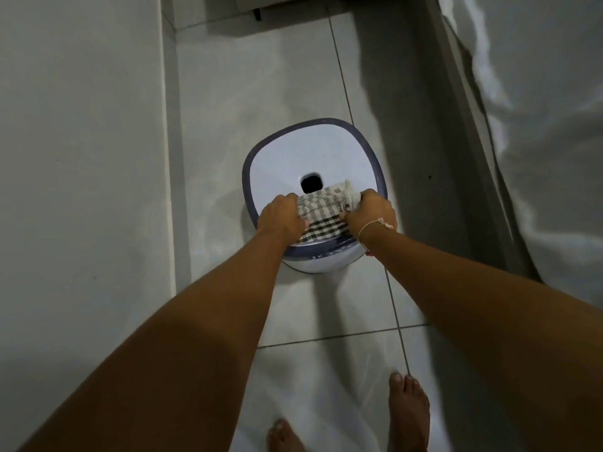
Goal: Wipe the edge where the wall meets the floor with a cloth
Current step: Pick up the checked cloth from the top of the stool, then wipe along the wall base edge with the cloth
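A checked grey-and-white cloth (323, 210) lies on the near part of a white stool (313, 154) with a dark blue rim. My left hand (282, 216) grips the cloth's left end. My right hand (372, 212) grips its right end, with a thin string bracelet on the wrist. The white wall (81, 158) runs down the left side. It meets the pale tiled floor (228, 93) along a low skirting edge (169, 158), to the left of the stool and apart from the cloth.
The stool has a dark square hole (311, 183) in its top. A bed with a white sheet (538, 125) fills the right side, leaving a narrow floor strip. A piece of furniture on a dark leg (257, 13) stands at the far end. My bare feet (408, 412) are below.
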